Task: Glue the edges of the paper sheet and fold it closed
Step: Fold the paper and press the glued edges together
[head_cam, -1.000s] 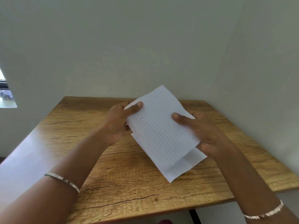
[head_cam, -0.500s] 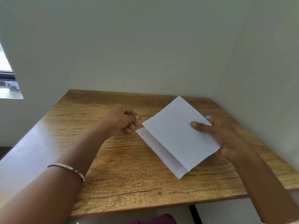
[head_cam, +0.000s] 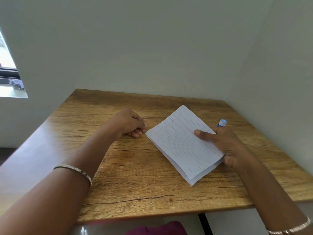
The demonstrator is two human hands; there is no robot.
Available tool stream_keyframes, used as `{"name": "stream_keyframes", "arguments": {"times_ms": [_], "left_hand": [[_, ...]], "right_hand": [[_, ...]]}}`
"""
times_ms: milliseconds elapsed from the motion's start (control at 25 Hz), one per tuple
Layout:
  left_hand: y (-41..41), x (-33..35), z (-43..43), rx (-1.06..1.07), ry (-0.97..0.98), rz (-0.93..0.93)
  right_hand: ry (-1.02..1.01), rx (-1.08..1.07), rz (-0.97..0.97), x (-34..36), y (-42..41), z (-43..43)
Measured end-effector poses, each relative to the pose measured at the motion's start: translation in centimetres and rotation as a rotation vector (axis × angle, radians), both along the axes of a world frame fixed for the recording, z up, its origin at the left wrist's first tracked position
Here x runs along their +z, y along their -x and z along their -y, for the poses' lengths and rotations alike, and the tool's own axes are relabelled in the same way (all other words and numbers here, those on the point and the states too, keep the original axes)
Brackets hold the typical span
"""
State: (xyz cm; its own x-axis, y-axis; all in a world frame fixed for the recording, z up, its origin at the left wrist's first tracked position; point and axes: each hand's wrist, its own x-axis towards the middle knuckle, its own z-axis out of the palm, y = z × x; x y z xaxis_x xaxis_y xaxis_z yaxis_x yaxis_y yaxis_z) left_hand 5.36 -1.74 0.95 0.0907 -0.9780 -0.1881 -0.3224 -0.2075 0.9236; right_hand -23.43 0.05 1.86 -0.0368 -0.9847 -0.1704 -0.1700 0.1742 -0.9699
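Observation:
A white lined paper sheet (head_cam: 179, 143), folded over on itself, lies low over the wooden table (head_cam: 135, 175) on its right half. My right hand (head_cam: 223, 143) grips its right edge, thumb on top and fingers underneath. Behind that hand stands a glue stick (head_cam: 222, 123) with a blue and white cap, mostly hidden by my fingers. My left hand (head_cam: 130, 123) rests on the table just left of the sheet's corner, fingers curled in, apart from the paper and holding nothing.
The table sits in a corner, with a wall along its far edge and another along its right side. A window (head_cam: 8, 73) is at the far left. Something magenta (head_cam: 157, 228) shows below the table's near edge.
The sheet came down from mid-air toward the table and moved right. My left hand let go of it and settled on the table with curled fingers. The glue stick came into sight.

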Motion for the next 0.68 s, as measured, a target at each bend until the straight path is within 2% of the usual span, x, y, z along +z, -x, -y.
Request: {"name": "stream_keyframes", "arguments": {"times_ms": [680], "left_hand": [[-0.08, 0.3, -0.23, -0.004, -0.031, 0.005]], "right_hand": [[-0.018, -0.004, -0.025, -0.28, -0.13, 0.02]]}}
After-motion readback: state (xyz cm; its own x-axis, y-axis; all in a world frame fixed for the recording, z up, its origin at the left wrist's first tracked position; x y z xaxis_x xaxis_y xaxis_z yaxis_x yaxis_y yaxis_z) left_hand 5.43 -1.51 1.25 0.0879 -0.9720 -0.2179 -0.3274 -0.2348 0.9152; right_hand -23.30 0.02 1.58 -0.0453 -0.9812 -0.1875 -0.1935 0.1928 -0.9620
